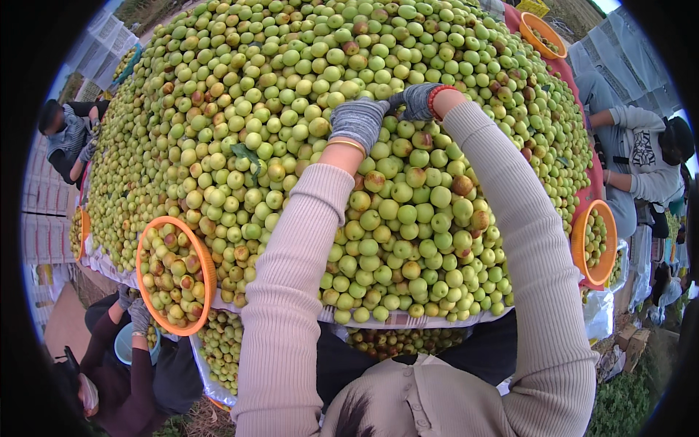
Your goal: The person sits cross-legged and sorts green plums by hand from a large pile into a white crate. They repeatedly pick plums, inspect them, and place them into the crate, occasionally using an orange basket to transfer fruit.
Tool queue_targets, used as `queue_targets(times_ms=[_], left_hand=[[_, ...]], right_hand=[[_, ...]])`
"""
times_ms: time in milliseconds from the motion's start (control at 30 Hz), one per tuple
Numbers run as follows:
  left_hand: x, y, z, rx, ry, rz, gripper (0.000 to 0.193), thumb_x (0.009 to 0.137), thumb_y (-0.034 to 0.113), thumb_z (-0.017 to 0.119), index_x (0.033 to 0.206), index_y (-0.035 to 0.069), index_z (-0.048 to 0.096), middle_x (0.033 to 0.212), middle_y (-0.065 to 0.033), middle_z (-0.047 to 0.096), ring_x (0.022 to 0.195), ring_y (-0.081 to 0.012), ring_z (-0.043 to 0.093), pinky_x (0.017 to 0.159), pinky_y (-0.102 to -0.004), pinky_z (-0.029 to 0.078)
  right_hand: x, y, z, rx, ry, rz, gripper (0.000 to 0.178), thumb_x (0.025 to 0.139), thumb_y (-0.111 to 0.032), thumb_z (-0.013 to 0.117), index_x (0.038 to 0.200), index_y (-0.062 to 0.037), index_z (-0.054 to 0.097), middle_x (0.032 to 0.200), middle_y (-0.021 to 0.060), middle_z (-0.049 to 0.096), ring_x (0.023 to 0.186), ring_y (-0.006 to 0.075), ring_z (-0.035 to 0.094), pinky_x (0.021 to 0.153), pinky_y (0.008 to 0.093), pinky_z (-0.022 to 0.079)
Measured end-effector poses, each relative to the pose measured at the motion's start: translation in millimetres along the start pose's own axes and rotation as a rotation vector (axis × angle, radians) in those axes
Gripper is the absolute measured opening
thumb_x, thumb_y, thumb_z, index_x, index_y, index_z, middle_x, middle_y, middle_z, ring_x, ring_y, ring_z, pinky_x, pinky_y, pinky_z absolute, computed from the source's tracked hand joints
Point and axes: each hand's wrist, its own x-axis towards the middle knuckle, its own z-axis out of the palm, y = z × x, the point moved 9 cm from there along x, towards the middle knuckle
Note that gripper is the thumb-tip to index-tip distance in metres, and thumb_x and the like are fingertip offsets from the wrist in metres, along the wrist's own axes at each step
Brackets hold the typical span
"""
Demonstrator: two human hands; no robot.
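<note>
A broad heap of round green jujubes (277,95), some with brown or reddish patches, spreads before me. Over its middle, my left hand (358,122) wears a grey knitted glove, with a thin yellow band at the wrist. Its fingers are bent together and point to the right. Close by, my right hand (419,100), in a like glove with a red beaded bracelet, angles its curled fingers toward the left one. The fingertips nearly meet just above the fruit. Whatever they grip, if anything, is hidden.
An orange basket (208,251) of browner jujubes stands at the heap's left front edge; another orange basket (577,240) is at the right. A third basket (524,33) sits far right. Other people (648,156) work around the heap. More jujubes (222,339) lie below the near edge.
</note>
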Motion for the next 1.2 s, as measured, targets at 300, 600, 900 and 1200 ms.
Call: queue_targets(times_ms=[300,600,900,1200], left_hand=[[-90,-54,-49,-0.76,0.547,-0.012,0.022,0.093,0.028,0.059,0.103,0.009,0.062,0.083,-0.0088,0.065,0.075,-0.02,0.065,0.072,-0.0319,0.053],[-499,-226,-18,-1.323,1.242,-0.473,0.024,0.095,0.029,0.052,0.095,0.005,0.056,0.067,-0.0043,0.053,0.045,-0.0134,0.05,0.039,-0.0241,0.041],[-551,-250,17,-0.418,1.062,-0.842,0.025,0.091,0.005,0.054,0.114,0.002,0.062,0.111,-0.0119,0.062,0.1,-0.0211,0.061,0.089,-0.0341,0.049],[-151,-10,14,-0.201,0.218,-0.048,0.043,0.087,0.031,0.061,0.126,0.013,0.057,0.121,-0.0167,0.06,0.111,-0.0323,0.059,0.097,-0.0424,0.047]], right_hand=[[8,9,27,0.074,-0.068,0.001,0.055,0.086,-0.039,0.064,0.136,-0.0232,0.049,0.122,0.0104,0.062,0.105,0.028,0.062,0.091,0.0426,0.049],[-132,33,29,1.706,0.635,-0.174,0.051,0.093,-0.042,0.06,0.135,-0.0161,0.047,0.109,0.0083,0.063,0.073,0.0159,0.062,0.052,0.0258,0.053],[-308,-60,154,2.316,0.358,-0.51,0.049,0.096,-0.041,0.055,0.132,-0.0099,0.044,0.114,0.0125,0.054,0.088,0.0196,0.059,0.042,0.0194,0.048],[-370,-109,297,2.695,0.345,-0.322,0.053,0.095,-0.049,0.051,0.129,-0.0085,0.045,0.12,0.0179,0.055,0.096,0.0286,0.062,0.042,0.0255,0.051]])
